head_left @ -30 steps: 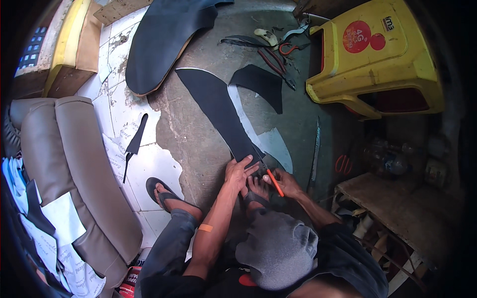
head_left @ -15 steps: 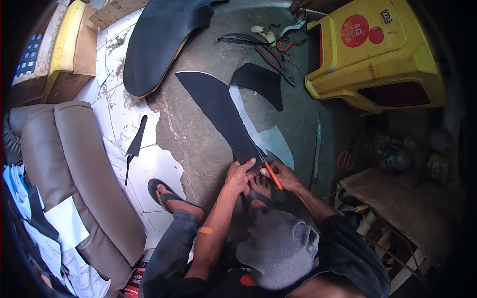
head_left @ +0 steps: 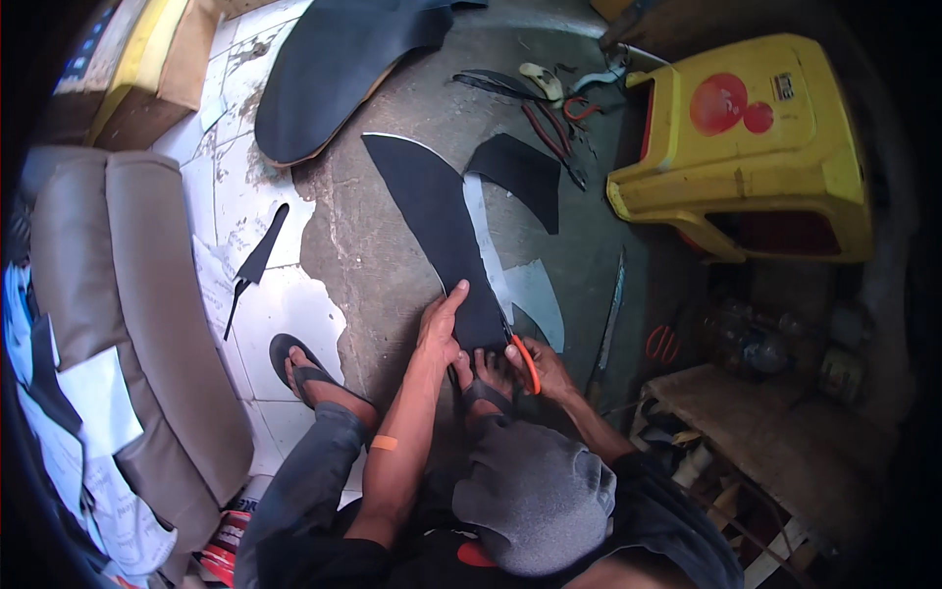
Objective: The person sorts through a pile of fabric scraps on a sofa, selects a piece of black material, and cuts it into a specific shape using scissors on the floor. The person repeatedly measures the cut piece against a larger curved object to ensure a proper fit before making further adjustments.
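A long piece of black sheet material [head_left: 432,211] lies on the floor, its narrow end toward me, over a white paper or backing strip [head_left: 488,226]. My left hand [head_left: 439,329] grips its left edge near that end, thumb on top and the other fingers mostly hidden underneath. At its right edge, my right hand [head_left: 547,368] holds scissors [head_left: 526,363] with orange handles; the dark blades lie along the edge and are partly hidden. My sandalled foot [head_left: 483,378] is just below the narrow end. A smaller black piece [head_left: 520,177] lies beyond, to the right.
A large black padded panel [head_left: 343,74] is at the far left. Pliers [head_left: 552,133] and other tools lie at the back. A yellow stool [head_left: 746,147], a long blade [head_left: 610,314] and orange-handled scissors [head_left: 663,344] are right. A brown cushion [head_left: 147,304] stands left.
My left hand has moved farther up the sheet's left edge, away from the narrow end. The scissors have turned more upright along the right edge. The whole view has shifted slightly.
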A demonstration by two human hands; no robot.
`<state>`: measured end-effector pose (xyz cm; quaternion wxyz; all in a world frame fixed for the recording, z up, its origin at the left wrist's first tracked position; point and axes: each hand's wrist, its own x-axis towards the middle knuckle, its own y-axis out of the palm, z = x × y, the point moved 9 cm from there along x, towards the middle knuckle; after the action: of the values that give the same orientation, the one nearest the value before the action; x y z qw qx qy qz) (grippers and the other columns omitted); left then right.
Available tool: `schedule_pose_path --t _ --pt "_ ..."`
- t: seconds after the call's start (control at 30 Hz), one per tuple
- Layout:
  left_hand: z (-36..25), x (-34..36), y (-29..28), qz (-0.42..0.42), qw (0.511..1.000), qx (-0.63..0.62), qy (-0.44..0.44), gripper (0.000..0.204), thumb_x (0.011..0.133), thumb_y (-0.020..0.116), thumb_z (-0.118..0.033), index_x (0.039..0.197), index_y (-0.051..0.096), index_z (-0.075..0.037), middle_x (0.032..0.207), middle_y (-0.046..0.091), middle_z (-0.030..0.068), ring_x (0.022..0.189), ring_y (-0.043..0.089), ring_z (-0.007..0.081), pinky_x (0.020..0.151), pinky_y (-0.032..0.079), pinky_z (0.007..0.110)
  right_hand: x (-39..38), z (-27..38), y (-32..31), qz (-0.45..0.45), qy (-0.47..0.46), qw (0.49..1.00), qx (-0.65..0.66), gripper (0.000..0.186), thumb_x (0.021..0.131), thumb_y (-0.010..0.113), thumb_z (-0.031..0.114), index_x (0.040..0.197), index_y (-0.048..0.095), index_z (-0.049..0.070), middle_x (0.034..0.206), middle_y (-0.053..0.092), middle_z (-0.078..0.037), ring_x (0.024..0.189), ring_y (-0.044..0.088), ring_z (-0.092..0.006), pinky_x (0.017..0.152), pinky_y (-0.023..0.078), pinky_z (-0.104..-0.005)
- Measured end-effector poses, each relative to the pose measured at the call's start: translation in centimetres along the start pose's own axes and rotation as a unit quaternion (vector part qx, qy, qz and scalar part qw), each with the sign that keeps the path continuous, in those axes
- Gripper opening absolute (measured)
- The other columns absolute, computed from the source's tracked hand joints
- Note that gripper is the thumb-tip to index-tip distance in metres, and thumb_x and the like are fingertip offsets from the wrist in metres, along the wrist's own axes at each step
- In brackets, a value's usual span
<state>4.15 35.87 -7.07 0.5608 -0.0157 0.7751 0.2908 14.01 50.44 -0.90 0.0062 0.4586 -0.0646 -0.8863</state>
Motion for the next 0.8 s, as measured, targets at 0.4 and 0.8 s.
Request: schedule_pose_path --t 0.4,0.8 --pt "-0.4 -0.6 -0.8 0.019 0.996 0.083 0.015 0.025 0.093 0.070 -0.008 0.116 0.065 0.002 0.107 0.071 0.0130 0.094 0.071 0.0234 0.084 0.060 0.038 1.6 -0.1 0.6 -0.005 0.024 0.999 -0.030 0.049 0.092 0.069 0.055 0.093 0.061 0.007 0.066 0.054 0.002 0.053 0.053 -0.0093 0.048 0.045 -0.0254" --pt "0.5 -0.8 -0.7 0.015 0.997 0.081 -0.001 0.027 0.093 0.070 -0.010 0.117 0.065 0.003 0.109 0.071 0.0147 0.096 0.071 0.0267 0.085 0.060 0.043 0.8 -0.6 0.7 -0.043 0.017 0.999 -0.022 0.053 0.091 0.071 0.055 0.094 0.061 0.003 0.068 0.054 0.001 0.055 0.053 -0.0085 0.047 0.044 -0.0260"
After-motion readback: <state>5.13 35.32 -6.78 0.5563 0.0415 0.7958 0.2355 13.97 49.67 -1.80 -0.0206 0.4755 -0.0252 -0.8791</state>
